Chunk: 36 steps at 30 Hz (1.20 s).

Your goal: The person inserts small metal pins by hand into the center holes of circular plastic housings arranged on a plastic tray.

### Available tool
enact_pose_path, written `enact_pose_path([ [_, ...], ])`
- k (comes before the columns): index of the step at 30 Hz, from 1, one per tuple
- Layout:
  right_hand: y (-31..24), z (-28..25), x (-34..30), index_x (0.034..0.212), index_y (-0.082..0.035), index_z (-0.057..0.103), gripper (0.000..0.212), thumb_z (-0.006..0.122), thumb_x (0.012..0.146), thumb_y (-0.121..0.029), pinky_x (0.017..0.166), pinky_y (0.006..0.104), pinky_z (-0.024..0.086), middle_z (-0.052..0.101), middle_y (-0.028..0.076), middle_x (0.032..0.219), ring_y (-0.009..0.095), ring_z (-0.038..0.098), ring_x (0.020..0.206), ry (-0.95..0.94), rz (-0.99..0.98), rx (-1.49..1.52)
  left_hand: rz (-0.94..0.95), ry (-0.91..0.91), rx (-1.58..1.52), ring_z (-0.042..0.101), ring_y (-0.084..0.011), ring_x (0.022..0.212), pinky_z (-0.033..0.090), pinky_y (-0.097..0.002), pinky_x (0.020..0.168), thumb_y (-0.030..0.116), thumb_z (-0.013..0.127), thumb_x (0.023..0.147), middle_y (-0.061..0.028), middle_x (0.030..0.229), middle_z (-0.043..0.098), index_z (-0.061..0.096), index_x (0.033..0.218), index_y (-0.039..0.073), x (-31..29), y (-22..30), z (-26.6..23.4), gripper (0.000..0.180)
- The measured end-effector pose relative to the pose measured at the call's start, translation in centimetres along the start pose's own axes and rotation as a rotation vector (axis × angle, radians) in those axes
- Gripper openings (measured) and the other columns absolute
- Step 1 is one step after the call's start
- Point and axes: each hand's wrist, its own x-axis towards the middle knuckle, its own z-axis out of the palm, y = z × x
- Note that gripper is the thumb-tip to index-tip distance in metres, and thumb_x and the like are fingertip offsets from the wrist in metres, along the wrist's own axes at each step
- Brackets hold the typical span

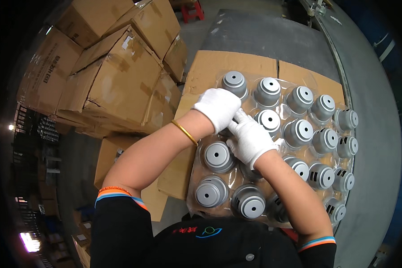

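The grey cup-shaped part [234, 82] nearest your knuckles stood in the far left corner of a clear plastic tray [193, 187], with more of its kind in rows toward you and to the right. Each sat with its narrower, stepped end and dark centre hole uppermost; the moulded pockets presumably kept the pieces apart and spared their finish.

Your left hand [217, 108], gloved in white, was curled, knuckles up, just in front of that corner part. Your right hand [252, 139] met it, fingers reaching toward the left glove. The gloves hid whatever lay between them, so I cannot tell whether either gripped anything; they were probably worn to keep marks off the grey surfaces.

Under the tray lay cardboard [241, 62], likely as padding, and beyond it spread a dark grey surface [263, 35]. To your left, brown cartons [125, 85] were stacked high, and a red stool [192, 12] stood past them.
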Motion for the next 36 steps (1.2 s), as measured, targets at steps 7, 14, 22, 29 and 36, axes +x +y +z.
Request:
enact_pose_path([
  [7, -0.1, 1.0, 0.1, 0.127, -0.006, 0.052, 0.049, 0.057, 0.079, -0.004, 0.102, 0.0411, 0.042, 0.049, 0.021, 0.134, 0.037, 0.048, 0.123, 0.057, -0.01, -0.045, -0.123, 0.172, -0.325, 0.067, -0.0328, 0.081, 0.054, -0.0434, 0.071, 0.023, 0.06, 0.081, -0.0152, 0.079, 0.067, 0.065, 0.079, 0.01, -1.1, -1.7, 2.6, 0.015],
  [14, -0.4, 0.6, 0.4, 0.125, -0.007, 0.053, 0.048, 0.058, 0.077, -0.003, 0.102, 0.0405, 0.042, 0.047, 0.019, 0.135, 0.036, 0.049, 0.122, 0.047, -0.03, -0.001, -0.031, 0.117, -0.156, 0.065, -0.0366, 0.079, 0.052, -0.0464, 0.073, 0.025, 0.055, 0.085, -0.0154, 0.08, 0.067, 0.061, 0.083, 0.009, -0.7, -1.8, 2.0, 0.017],
  [22, -0.2, 1.0, -0.2, 0.126, -0.008, 0.052, 0.053, 0.06, 0.075, -0.001, 0.101, 0.0388, 0.044, 0.046, 0.014, 0.138, 0.033, 0.048, 0.124, 0.066, -0.032, -0.083, -0.051, -0.334, -0.009, 0.067, -0.0363, 0.087, 0.053, -0.0433, 0.079, 0.023, 0.052, 0.086, -0.0199, 0.092, 0.069, 0.072, 0.091, 0.005, 0.1, -1.2, -1.8, 0.027],
  [29, 0.3, 0.5, -0.2, 0.127, -0.011, 0.052, 0.054, 0.06, 0.075, 0.0, 0.103, 0.0405, 0.043, 0.044, 0.017, 0.138, 0.037, 0.047, 0.124, -0.023, 0.017, 0.039, 0.068, -0.279, 0.095, 0.068, -0.0337, 0.086, 0.054, -0.0418, 0.077, 0.018, 0.055, 0.082, -0.018, 0.09, 0.07, 0.073, 0.091, 0.005, 1.1, 0.2, -1.6, 0.023],
  [36, 0.2, 0.9, -0.3, 0.129, -0.011, 0.052, 0.054, 0.059, 0.077, 0.0, 0.104, 0.0402, 0.043, 0.041, 0.02, 0.141, 0.037, 0.046, 0.127, -0.008, 0.041, 0.02, 0.029, -0.421, 0.051, 0.068, -0.0352, 0.083, 0.054, -0.0412, 0.076, 0.016, 0.058, 0.079, -0.0198, 0.088, 0.07, 0.073, 0.088, 0.003, 3.0, -1.4, -1.9, 0.022],
])
